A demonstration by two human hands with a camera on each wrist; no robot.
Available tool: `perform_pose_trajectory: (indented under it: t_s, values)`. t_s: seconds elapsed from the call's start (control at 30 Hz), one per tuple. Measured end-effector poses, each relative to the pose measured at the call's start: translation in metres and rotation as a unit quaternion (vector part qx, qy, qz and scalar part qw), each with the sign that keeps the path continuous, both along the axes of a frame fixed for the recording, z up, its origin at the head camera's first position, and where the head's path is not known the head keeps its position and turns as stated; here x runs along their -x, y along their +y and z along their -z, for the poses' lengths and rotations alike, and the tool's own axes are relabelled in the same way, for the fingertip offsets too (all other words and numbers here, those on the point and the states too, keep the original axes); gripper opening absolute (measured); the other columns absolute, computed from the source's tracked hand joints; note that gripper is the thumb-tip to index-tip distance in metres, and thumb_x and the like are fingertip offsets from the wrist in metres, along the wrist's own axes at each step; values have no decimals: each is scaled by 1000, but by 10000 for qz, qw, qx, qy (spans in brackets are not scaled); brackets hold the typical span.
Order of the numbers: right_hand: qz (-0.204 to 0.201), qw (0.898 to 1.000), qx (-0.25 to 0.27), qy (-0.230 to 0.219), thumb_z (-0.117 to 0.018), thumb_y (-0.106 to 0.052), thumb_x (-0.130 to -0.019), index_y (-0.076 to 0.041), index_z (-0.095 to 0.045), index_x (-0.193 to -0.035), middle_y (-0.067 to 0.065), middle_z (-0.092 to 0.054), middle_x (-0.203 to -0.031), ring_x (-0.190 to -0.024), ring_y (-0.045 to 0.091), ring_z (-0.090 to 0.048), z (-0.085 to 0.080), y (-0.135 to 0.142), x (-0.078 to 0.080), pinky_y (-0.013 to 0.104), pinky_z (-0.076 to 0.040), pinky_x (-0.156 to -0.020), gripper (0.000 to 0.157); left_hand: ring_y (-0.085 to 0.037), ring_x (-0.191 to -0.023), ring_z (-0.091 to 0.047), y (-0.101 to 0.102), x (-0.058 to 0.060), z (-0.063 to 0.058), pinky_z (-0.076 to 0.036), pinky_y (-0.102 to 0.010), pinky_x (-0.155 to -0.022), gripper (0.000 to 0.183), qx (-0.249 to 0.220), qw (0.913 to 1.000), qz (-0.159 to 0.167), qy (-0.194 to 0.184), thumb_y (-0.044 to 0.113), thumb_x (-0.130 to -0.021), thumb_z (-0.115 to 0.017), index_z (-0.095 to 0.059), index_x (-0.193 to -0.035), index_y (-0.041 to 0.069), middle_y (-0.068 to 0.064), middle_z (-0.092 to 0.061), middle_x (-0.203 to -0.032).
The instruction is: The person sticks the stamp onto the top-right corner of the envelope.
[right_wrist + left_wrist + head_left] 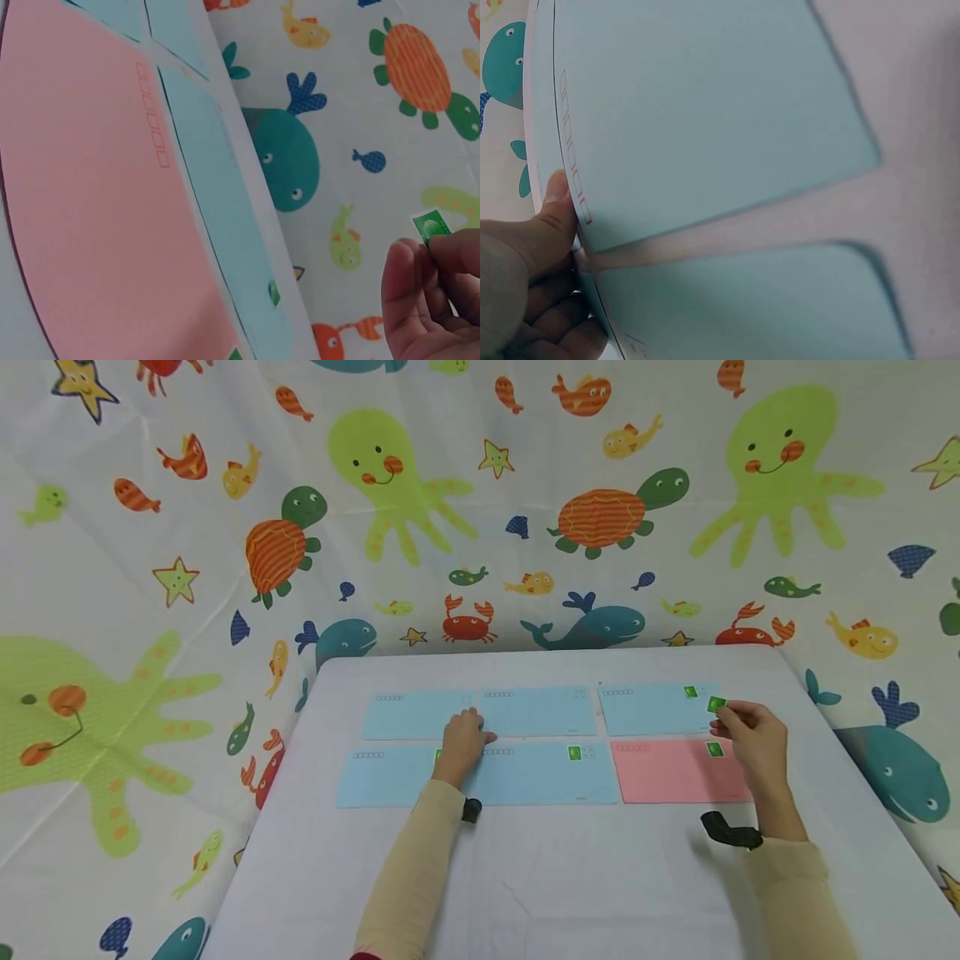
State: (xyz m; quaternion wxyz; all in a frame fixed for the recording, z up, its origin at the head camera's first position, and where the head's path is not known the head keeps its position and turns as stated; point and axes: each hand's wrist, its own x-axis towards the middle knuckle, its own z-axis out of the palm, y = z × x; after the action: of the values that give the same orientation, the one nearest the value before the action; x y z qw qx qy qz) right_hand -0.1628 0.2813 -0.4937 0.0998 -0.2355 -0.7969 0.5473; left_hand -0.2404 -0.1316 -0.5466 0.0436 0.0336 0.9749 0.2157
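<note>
My right hand [757, 745] pinches a small green stamp [716, 704] between thumb and fingertips, raised over the right end of the back right blue envelope [648, 714]. That envelope carries another green stamp [691, 692]. My left hand [461, 747] lies with relaxed fingers over the back left blue envelope [412, 717], close to the back middle one [536, 714]. In the left wrist view its thumb [556, 196] is at an envelope's edge. Below that wrist are the front left blue envelope [386, 777], its stamp partly hidden, and the front middle one [543, 783].
A pink envelope [667, 775] with a green stamp [714, 749] lies at the front right, under my right hand. The front middle envelope bears a green stamp [575, 753]. A sea-animal curtain [465, 535] hangs behind the white table [540, 885].
</note>
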Motion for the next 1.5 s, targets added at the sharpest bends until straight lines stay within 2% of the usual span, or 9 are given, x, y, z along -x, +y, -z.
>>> perform_pose_trajectory:
  t_s: [0.3, 0.4, 0.53, 0.67, 0.83, 1.03, 1.17, 1.4, 1.5]
  values:
    - [-339, 9993, 67, 165, -56, -36, -102, -15, -57, -119, -7, -63, -98, -73, -6, -66, 2, -18, 14, 12, -56, -74, 27, -39, -112, -62, 0, -3, 0, -53, -47, -93, 41, -85, 10000, -6, 21, 26, -91, -73, -70, -120, -3, -22, -63, -132]
    - [-440, 9986, 17, 277, -56, -35, -102, -12, -57, -120, -9, -62, -96, -73, -6, -66, 4, -24, 19, 12, -56, -74, 29, -40, -114, -62, 0, -3, -1, -53, -48, -95, 41, -74, 10000, 5, 16, 26, -92, -73, -70, -120, -3, -22, -60, -137]
    - [-574, 9978, -19, 345, -55, -36, -103, -7, -57, -124, -4, -64, -99, -74, -6, -66, 6, -32, 25, 10, -55, -74, 37, -40, -117, -61, 0, -3, 0, -53, -48, -97, 41, -85, 10000, 0, 36, 27, -92, -72, -69, -121, -3, -22, -59, -140]
    - [-639, 9968, 154, 452, -57, -33, -102, -2, -57, -125, -7, -66, -94, -72, -4, -68, 6, -39, 31, 12, -56, -74, 39, -40, -120, -61, 0, -4, 0, -52, -48, -99, 41, -85, 10000, -19, 15, 27, -92, -72, -70, -121, -2, -19, -57, -144]
    - [-574, 9961, 337, 578, -59, -31, -101, -2, -58, -124, -10, -66, -89, -71, -3, -68, 6, -45, 39, 15, -58, -73, 38, -41, -123, -60, 0, -4, -1, -52, -48, -99, 41, -50, 10000, 2, -23, 27, -92, -72, -70, -121, -1, -17, -55, -147]
    - [-610, 9963, 236, 564, -56, -31, -103, -1, -56, -132, -4, -63, -98, -75, -3, -67, 6, -53, 46, 13, -57, -75, 41, -42, -122, -60, -1, -3, 0, -52, -48, -98, 39, -73, 10000, -3, 51, 27, -92, -73, -71, -119, -1, -18, -55, -146]
    - [-638, 9965, 248, 469, -54, -29, -104, -1, -54, -134, -4, -62, -100, -77, -4, -67, 5, -57, 49, 11, -56, -77, 42, -42, -122, -59, -1, -2, 2, -53, -48, -98, 39, -64, 9999, 15, 79, 27, -92, -72, -71, -119, 0, -18, -55, -147]
    - [-721, 9965, 301, 291, -53, -30, -105, -3, -54, -137, -1, -62, -106, -81, -4, -67, 4, -66, 55, 16, -56, -85, 42, -42, -126, -57, -2, -1, 2, -51, -48, -102, 42, -101, 9999, 21, 5, 27, -92, -73, -69, -123, 0, -19, -54, -147]
    - [-713, 9970, 249, 190, -52, -31, -105, -5, -54, -140, 2, -63, -111, -82, -3, -67, 5, -71, 59, 13, -54, -84, 43, -42, -126, -58, -2, -1, 1, -51, -48, -103, 42, -94, 10000, 10, 20, 27, -92, -73, -69, -124, -1, -19, -55, -146]
